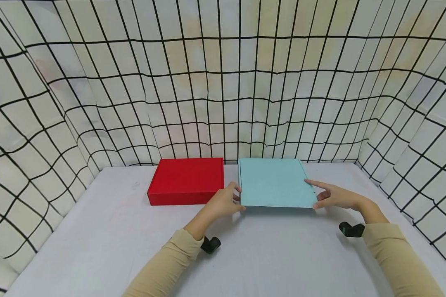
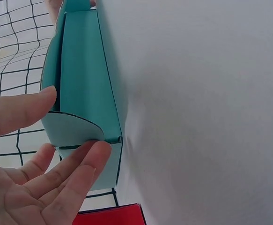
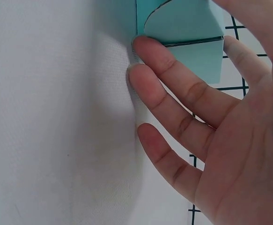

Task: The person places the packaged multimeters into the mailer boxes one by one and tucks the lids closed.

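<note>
A light blue cardboard box [image 1: 276, 183] lies flat toward the back of the table, its front edge facing me. My left hand [image 1: 224, 201] grips its front left corner, thumb at the front and fingers along the side. In the left wrist view, the lid's rounded side flap [image 2: 75, 129] shows outside the box, touched by fingertips. At the front right corner my right hand [image 1: 334, 196] holds the box, index finger stretched along the right edge and thumb at the corner. The right wrist view shows another rounded flap [image 3: 188, 21] by the fingertips. The box's inside is hidden.
A closed red box [image 1: 189, 181] sits left of the blue one, close to my left hand. White cloth covers the table [image 1: 96, 239]. White walls with a black grid [image 1: 230, 82] rise behind and on both sides. Black wrist devices [image 1: 352, 229] hang below both wrists.
</note>
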`<state>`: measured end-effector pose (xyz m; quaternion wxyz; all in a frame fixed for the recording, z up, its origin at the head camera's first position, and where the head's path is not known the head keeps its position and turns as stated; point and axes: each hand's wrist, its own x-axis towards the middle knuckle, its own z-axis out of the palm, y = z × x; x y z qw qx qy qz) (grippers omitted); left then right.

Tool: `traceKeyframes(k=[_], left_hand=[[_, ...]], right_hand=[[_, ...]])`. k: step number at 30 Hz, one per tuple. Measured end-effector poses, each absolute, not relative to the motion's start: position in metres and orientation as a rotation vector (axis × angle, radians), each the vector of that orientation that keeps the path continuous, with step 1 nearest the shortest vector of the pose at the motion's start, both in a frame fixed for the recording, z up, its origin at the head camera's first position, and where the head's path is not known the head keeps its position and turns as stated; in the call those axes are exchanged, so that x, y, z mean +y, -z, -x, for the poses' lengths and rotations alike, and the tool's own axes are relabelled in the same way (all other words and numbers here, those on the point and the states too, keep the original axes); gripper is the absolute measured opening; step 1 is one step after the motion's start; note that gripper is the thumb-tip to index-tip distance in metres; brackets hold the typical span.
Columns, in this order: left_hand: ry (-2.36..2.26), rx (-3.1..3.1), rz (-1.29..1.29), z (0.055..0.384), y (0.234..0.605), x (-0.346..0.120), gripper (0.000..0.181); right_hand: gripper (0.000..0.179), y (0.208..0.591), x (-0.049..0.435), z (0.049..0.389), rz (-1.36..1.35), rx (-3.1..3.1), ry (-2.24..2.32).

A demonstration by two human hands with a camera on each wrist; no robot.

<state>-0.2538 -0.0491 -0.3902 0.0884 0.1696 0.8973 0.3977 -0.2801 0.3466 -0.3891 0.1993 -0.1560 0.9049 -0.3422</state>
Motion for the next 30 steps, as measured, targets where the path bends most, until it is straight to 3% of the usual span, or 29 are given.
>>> traceKeyframes(k=[21, 30], left_hand=[[-1.23, 2.606, -0.445, 0.2578, 0.391, -0.0534, 0.048], [-1.248, 2.615, -0.418, 0.2618, 0.399, -0.0512, 0.055]], right_hand=[[0.099, 0.3886, 0.3432, 0.28, 0.436, 2.524, 0.969], [0.101, 0.3936, 0.3445, 0.2812, 0.58, 2.506, 1.034]])
